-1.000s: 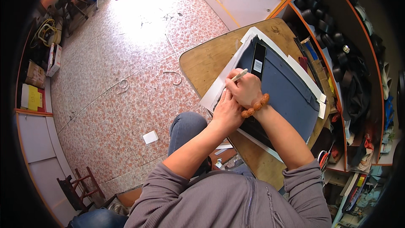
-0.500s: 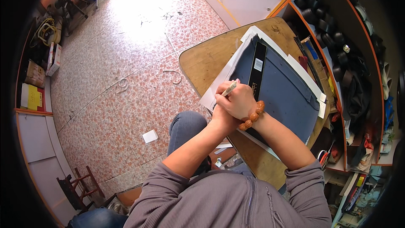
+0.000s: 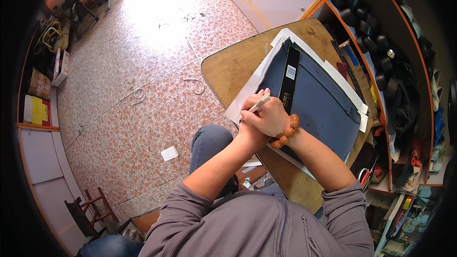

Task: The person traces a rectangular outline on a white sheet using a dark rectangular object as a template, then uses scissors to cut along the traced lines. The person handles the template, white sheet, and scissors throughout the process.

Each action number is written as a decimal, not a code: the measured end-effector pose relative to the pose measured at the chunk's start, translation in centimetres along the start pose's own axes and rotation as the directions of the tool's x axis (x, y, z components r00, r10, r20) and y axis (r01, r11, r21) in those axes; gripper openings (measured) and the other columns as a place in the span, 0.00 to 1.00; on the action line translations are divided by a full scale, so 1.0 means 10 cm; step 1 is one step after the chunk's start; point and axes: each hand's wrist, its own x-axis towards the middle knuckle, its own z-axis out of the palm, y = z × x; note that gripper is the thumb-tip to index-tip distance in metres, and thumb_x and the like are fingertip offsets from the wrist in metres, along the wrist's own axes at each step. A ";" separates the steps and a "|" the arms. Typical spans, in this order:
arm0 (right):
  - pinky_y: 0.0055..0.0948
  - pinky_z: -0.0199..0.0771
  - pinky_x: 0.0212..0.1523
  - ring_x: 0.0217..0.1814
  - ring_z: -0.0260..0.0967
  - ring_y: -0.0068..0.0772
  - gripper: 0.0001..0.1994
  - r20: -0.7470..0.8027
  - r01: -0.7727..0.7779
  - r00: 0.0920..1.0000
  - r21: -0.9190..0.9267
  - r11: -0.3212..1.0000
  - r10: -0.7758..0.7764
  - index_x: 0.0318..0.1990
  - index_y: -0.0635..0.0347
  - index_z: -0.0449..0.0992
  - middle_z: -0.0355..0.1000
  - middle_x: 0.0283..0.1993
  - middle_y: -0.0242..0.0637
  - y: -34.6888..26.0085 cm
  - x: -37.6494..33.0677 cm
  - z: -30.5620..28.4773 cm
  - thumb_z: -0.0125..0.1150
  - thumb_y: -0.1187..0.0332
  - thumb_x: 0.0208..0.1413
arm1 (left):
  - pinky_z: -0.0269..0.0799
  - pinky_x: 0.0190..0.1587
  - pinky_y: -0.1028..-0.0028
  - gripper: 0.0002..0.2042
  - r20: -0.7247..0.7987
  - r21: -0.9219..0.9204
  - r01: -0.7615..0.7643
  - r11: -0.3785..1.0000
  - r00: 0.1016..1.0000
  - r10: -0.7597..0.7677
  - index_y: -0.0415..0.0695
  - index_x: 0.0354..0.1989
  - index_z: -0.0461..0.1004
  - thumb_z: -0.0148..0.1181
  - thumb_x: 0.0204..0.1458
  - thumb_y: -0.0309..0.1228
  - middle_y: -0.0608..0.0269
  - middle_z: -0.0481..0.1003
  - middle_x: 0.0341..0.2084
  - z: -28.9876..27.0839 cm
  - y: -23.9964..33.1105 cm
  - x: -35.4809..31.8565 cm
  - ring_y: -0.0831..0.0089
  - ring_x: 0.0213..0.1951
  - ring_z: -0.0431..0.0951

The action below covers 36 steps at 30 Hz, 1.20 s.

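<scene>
Right hand (image 3: 270, 118) grips a pen (image 3: 260, 103), tip toward ten o'clock — left hand (image 3: 249, 132) pressed beneath it, both over blue cloth (image 3: 323, 104) on the table (image 3: 233, 66).

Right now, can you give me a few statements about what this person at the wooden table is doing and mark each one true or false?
1. The right hand holds a pale pen. True.
2. A beaded bracelet is on the left wrist. False: it is on the right wrist.
3. A dark blue sheet lies on the wooden table. True.
4. The left hand rests on the floor. False: it is against the right hand at the sheet's edge.
</scene>
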 end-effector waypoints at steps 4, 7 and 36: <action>0.33 0.75 0.34 0.31 0.76 0.42 0.06 0.076 0.031 0.997 -0.021 0.999 -0.029 0.27 0.61 0.77 0.76 0.28 0.39 0.00 0.00 -0.02 0.61 0.68 0.48 | 0.43 0.70 0.59 0.26 -0.016 -0.062 -0.006 0.998 1.000 0.005 0.43 0.67 0.55 0.42 0.61 0.38 0.51 0.52 0.68 -0.06 0.01 -0.02 0.57 0.69 0.51; 0.34 0.74 0.34 0.32 0.75 0.42 0.05 0.076 0.132 0.989 -0.050 0.990 -0.128 0.27 0.59 0.76 0.76 0.28 0.37 0.02 0.02 -0.01 0.61 0.67 0.48 | 0.45 0.70 0.58 0.24 -0.111 -0.091 -0.052 0.995 0.993 0.042 0.43 0.66 0.57 0.42 0.61 0.36 0.51 0.54 0.68 -0.11 0.01 -0.04 0.56 0.68 0.53; 0.40 0.72 0.51 0.51 0.70 0.50 0.15 -0.237 -0.171 0.959 -0.058 0.984 0.153 0.51 0.53 0.71 0.74 0.47 0.44 0.56 -0.02 -0.02 0.54 0.72 0.55 | 0.49 0.69 0.58 0.30 0.118 -0.081 -0.025 0.996 0.992 0.035 0.27 0.61 0.61 0.51 0.53 0.36 0.36 0.57 0.64 -0.49 0.08 0.10 0.46 0.67 0.54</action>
